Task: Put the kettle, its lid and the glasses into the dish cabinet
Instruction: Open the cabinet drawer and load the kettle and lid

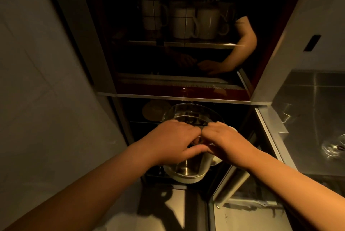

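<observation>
Two hands meet over the clear glass kettle with a white base (188, 167), which sits in the low, dark part of the dish cabinet (186, 98), in the middle of the view. The left hand (173, 141) lies on the near rim of the kettle with its fingers bent over the edge and its thumb on the near side. The right hand (226, 141) is just beside it, fingertips touching the left hand's fingers, curled down on the same rim. Both hands hold the kettle at its top. The far half of the rim is bare and open.

Room is tight here. A grey wall panel (56, 81) closes the left side. A metal edge runs across just above the kettle, and the shiny steel surface (313, 111) stands close on the right. A clear glass (334, 146) rests on that surface at the far right, cut off by the picture's edge.

Behind the kettle on the left is a pale round thing (155, 110); it is too dark to tell what it is. Higher up, white mugs (186, 23) show behind dark glass, along with a mirror view of an arm. The kettle's handle is hidden under the hands.
</observation>
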